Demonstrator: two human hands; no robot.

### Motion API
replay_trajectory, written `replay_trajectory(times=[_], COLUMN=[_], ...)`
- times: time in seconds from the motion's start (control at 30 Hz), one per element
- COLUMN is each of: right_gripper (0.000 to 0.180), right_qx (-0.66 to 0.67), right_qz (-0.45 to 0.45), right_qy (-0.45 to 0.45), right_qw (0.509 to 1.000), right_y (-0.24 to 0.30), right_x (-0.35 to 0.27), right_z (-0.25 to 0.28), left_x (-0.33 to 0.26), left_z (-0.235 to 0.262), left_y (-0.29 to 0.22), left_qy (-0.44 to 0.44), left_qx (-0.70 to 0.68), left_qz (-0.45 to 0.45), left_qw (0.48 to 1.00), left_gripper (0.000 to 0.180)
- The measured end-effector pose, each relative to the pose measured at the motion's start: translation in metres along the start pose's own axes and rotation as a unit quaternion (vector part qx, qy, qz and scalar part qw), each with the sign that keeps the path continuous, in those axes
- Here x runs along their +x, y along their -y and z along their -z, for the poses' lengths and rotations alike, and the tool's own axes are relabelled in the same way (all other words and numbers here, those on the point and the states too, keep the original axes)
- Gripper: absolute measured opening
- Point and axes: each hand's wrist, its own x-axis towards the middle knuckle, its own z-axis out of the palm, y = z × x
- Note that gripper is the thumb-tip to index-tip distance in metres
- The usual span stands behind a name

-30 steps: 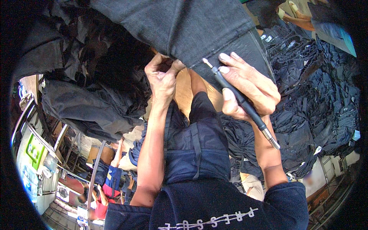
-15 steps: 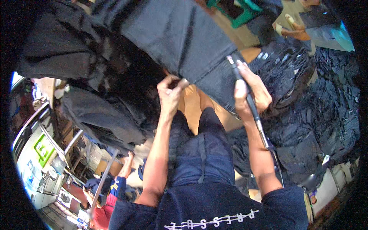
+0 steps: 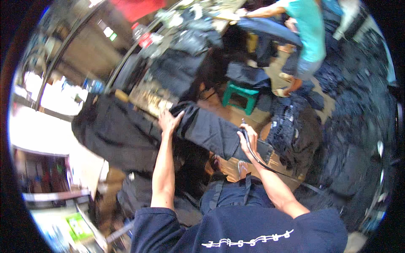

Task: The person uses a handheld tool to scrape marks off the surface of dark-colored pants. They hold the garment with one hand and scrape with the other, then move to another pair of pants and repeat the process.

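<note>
Bright daylight glares in from the left, motion blur smears everything, and the fisheye rim bends and darkens.

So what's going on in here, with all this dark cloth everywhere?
A person is holding up a dark garment with both hands. The left hand grips its upper edge, while the right hand presses against its other end and also holds a thin black tool with a cord. Heaps of dark garments lie all around. Farther back, another person in a teal shirt stands near a green stool.
</note>
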Motion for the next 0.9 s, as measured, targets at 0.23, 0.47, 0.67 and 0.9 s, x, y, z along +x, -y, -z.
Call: replay_trajectory(times=[0.23, 0.47, 0.67, 0.9], right_gripper=[0.023, 0.019, 0.017, 0.023], right_qx=[-0.135, -0.235, -0.283, -0.268], right_qz=[0.013, -0.079, -0.188, -0.235], right_qy=[-0.162, -0.268, -0.348, -0.254], right_qw=[0.977, 0.931, 0.873, 0.899], right_y=[-0.044, -0.101, -0.125, -0.147], right_x=[-0.042, -0.164, -0.253, -0.265], right_z=[0.06, 0.246, 0.35, 0.349], left_x=[0.048, -0.117, -0.252, -0.392], left_z=[0.004, 0.023, -0.053, -0.127], left_y=[0.028, -0.109, -0.263, -0.267], left_qy=[0.362, 0.44, 0.431, 0.496], left_qx=[-0.282, -0.368, -0.505, -0.258], left_qz=[0.079, 0.054, 0.063, -0.118], left_qw=[0.885, 0.817, 0.745, 0.821], left_gripper=[0.071, 0.087, 0.062, 0.044])
